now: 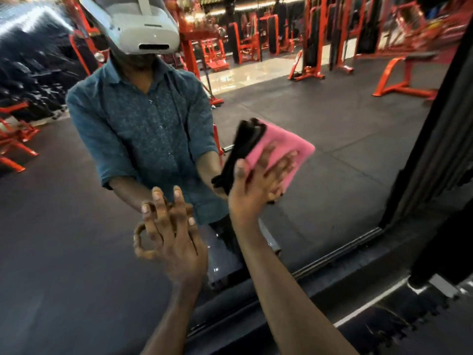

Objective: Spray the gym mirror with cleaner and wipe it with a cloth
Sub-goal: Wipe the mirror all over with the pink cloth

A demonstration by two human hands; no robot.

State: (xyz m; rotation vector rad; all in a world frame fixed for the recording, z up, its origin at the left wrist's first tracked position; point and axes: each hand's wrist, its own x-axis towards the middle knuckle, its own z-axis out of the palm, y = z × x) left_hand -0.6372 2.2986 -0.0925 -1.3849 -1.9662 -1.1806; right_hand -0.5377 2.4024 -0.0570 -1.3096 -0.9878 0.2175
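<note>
Nearest to the camera, two bare forearms reach forward and up to the large gym mirror. The left hand is lower and more to the left; its fingers are spread and straight, the fingertips touch the glass, and it holds nothing. Its reflection meets it at the same place.

The right hand is higher and to the right. Its fingers are straight and flat, and it presses the pink folded cleaning cloth against the mirror. The cloth lies between the palm and the glass, with its corner pointing to the right. The black shape at the left of the cloth seems to be a dark part or a reflection; I cannot tell which.

Below the hands runs the dark metal bottom frame of the mirror, and a dark vertical frame closes the mirror at the right side.

Farther, in the glass, stands the reflection of the person in a blue patterned short-sleeved shirt with a white head-mounted camera. Behind are the dark rubber floor and the orange steel gym machines.
</note>
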